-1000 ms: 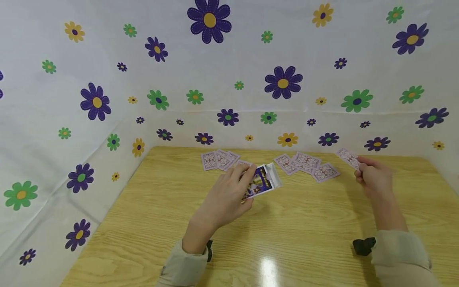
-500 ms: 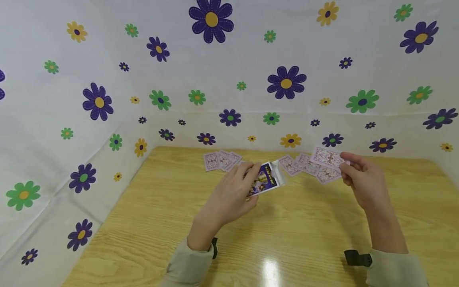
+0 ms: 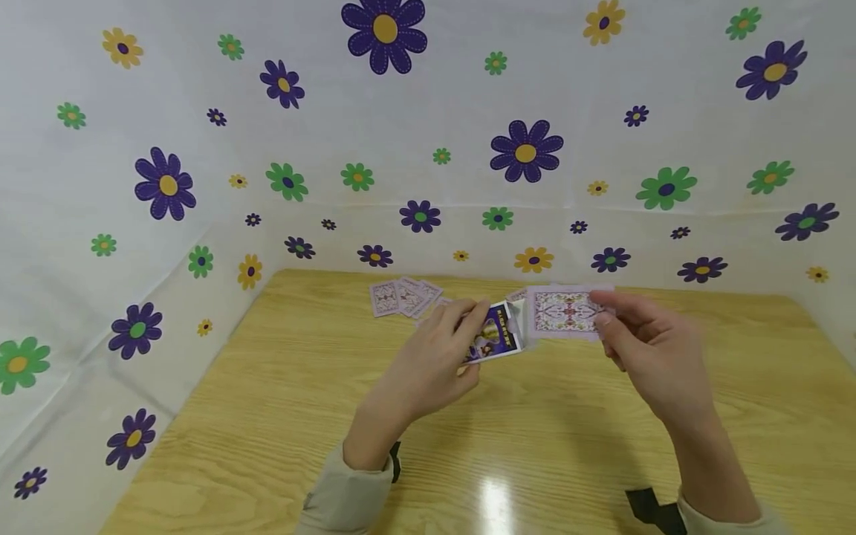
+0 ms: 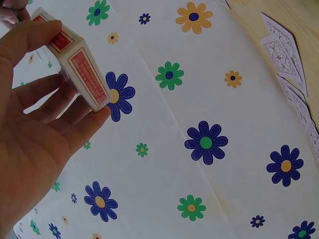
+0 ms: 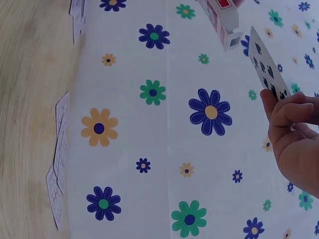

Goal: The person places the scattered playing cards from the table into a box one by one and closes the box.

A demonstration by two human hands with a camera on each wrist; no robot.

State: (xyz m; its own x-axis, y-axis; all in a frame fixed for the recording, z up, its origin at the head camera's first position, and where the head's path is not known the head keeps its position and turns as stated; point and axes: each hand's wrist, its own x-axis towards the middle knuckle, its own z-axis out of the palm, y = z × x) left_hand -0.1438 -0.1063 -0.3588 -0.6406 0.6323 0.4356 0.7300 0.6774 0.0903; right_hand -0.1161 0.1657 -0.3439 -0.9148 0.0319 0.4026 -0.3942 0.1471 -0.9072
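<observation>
My left hand (image 3: 428,357) grips a playing card box (image 3: 495,336) above the table, its open flap end turned to the right. In the left wrist view, thumb and fingers hold the box (image 4: 83,69) by its edges, red panels showing. My right hand (image 3: 658,349) pinches a playing card (image 3: 567,312) between thumb and fingers at its right end. The card's patterned back faces me, and its left edge is close to the box's flap; I cannot tell whether they touch. The right wrist view shows spades on the face of the card (image 5: 266,64).
Several face-down cards (image 3: 401,297) lie at the table's back left, partly behind my left hand. More cards (image 5: 59,159) lie at the back right, mostly hidden in the head view by the held card. A flowered cloth (image 3: 455,134) rises behind the wooden table (image 3: 535,446).
My right hand has moved left with the card, bringing it from the far right to beside the box opening. The left hand and box have stayed nearly still.
</observation>
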